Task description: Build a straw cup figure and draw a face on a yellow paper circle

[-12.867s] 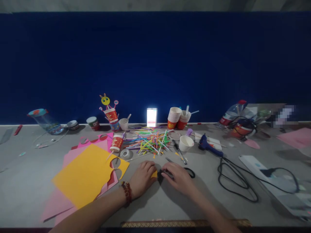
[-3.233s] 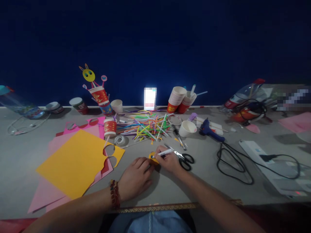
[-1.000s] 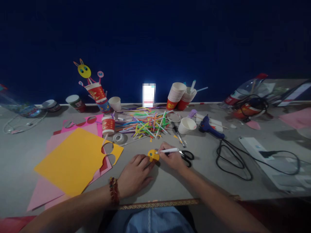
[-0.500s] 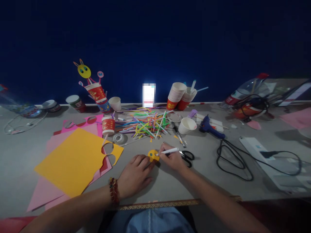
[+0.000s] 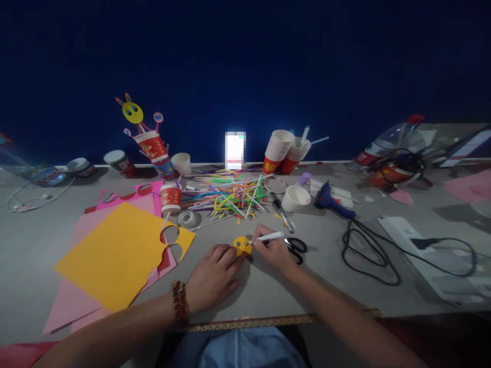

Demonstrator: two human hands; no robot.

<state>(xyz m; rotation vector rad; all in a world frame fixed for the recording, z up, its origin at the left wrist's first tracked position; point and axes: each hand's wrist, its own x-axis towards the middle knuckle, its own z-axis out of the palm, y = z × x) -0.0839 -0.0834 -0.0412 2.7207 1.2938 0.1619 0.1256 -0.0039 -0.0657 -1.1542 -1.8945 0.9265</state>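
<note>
Pinching a slim white marker (image 5: 274, 236), right hand (image 5: 271, 251) holds its tip at a small round yellow paper disc (image 5: 240, 250) with dark spots; disc lies on plain grey tabletop (image 5: 268, 299), left hand (image 5: 210, 278) over its edge, grip loosely spread.

Straws (image 5: 240, 197) behind paper disc (image 5: 242, 247), scissors (image 5: 295, 251) rightward

back centre: lit screen (image 5: 235, 151) | back left: two jars (image 5: 119, 164), apart | back right: red-capped bottle (image 5: 379, 145) | right: blue glue gun (image 5: 329, 201); power strip (image 5: 429, 268)
</note>
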